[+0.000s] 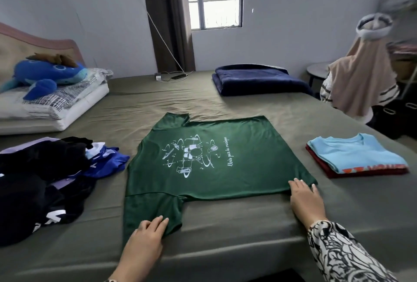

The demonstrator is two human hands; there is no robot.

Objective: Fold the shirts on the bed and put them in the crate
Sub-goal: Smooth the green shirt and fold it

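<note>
A dark green T-shirt (212,162) lies spread flat, printed side up, in the middle of a bed (259,220) covered in an olive sheet. The print is a white drawing of musical instruments with a line of script beside it. The shirt lies sideways to the person, neck end to the left and hem to the right.

The left hand (146,236) rests on the shirt's near sleeve, at the shirt's near-left corner, fingers straight and together, flat on the cloth and gripping nothing. The right hand (304,198) lies at the shirt's near-right corner, on the hem; its fingers are extended and slightly spread, fingertips touching the fabric edge, palm on the sheet. That arm wears a black-and-white patterned sleeve (345,252).

To the left of the green shirt, just beside it, sits a loose heap of unfolded clothes (49,182) in black, lilac and royal blue. To the right of the shirt, apart from it, is a small folded stack: a light blue shirt (356,151) on top of a dark red one (361,172).

Beyond the shirt, at the far edge of the bed, lies a folded navy blanket (259,78). Far left of the shirt, a blue plush toy (45,74) rests on pillows (56,103).
</note>
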